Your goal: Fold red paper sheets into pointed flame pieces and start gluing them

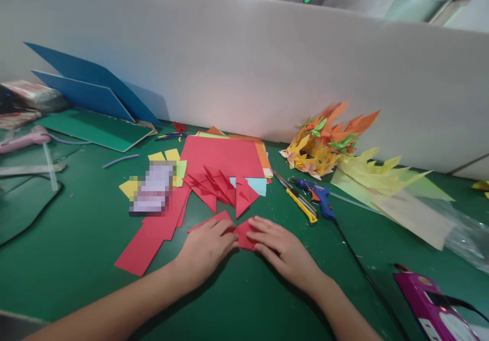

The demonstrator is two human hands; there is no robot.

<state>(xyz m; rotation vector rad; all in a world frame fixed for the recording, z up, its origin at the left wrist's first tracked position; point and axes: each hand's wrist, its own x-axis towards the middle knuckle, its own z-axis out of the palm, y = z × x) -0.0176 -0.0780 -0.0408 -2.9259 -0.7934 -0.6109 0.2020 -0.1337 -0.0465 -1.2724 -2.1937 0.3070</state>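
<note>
My left hand [210, 246] presses its fingers and thumb together on a small folded piece of red paper [244, 235] low on the green table. My right hand [280, 241] reaches in from the other side, its fingers stretched and spread over the same paper's right part. Part of the fold is hidden under my fingers. Just beyond lie several folded pointed red paper pieces [221, 188]. A stack of red sheets [225, 155] is behind them, and cut red paper strips [147, 246] fan out left of my left hand.
A yellow utility knife [301, 206] and a blue glue gun [324, 201] with a cord lie to the right. Behind them stands an orange and yellow paper crown [321, 145]. A purple power strip [431, 300] is at front right, a pink glue gun [26, 139] at left. A white partition [237, 66] borders the table.
</note>
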